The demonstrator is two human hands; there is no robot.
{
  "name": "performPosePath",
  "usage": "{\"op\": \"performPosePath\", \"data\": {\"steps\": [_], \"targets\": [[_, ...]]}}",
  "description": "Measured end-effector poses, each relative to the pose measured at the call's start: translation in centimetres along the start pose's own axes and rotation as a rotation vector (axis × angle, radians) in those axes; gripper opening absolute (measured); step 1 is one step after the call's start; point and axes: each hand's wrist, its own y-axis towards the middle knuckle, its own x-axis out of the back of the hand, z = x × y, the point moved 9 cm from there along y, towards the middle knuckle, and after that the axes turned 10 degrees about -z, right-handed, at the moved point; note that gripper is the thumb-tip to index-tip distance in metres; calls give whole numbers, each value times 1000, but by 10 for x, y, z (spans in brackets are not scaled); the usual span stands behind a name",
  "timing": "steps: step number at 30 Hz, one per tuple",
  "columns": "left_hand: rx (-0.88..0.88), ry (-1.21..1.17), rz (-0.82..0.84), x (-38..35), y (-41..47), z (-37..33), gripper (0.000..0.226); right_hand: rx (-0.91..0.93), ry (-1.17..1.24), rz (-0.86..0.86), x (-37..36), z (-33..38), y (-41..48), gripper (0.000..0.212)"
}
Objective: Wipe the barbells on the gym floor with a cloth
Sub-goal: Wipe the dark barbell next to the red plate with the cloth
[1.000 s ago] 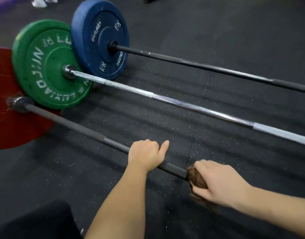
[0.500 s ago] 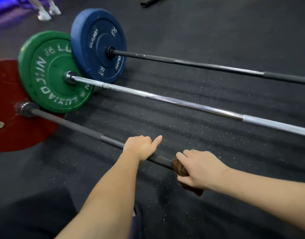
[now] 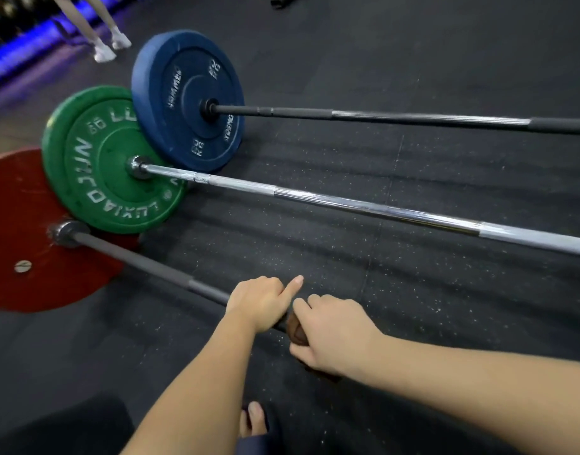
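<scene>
Three barbells lie side by side on the black rubber floor. The nearest is a dark grey bar (image 3: 144, 261) with a red plate (image 3: 22, 290) at its left end. My left hand (image 3: 260, 300) grips this bar, index finger pointing out. Right beside it, nearly touching, my right hand (image 3: 331, 333) is closed around a brown cloth (image 3: 295, 330) wrapped on the same bar. The bar's right part is hidden under my hands and arm. Behind lie a chrome bar (image 3: 364, 206) with a green plate (image 3: 108, 162) and a dark bar (image 3: 413, 117) with a blue plate (image 3: 190, 100).
A person's legs in white shoes (image 3: 109, 49) stand at the far left by a blue-lit strip. My bare toes (image 3: 254, 418) show at the bottom centre. A dark object (image 3: 283, 1) lies at the top edge. Speckled floor (image 3: 413, 307) stretches to the right.
My right hand has slid the cloth leftward along the near bar until it almost meets my left hand. The view has tilted up, bringing the legs into sight.
</scene>
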Motion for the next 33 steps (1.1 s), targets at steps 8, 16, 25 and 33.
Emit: {"op": "performPosePath", "data": {"steps": [8,16,25,33], "targets": [[10,-17,-63,3,1,2,73,77,68,131,-5,-9,5,50],[16,-106,-210,13,-5,6,70,116,-21,167,-13,4,16,50],[87,-275,-227,19,-5,13,64,62,36,103,-11,4,23,44],[-117,-49,-102,34,2,50,54,11,-44,51,-8,6,11,51]]}}
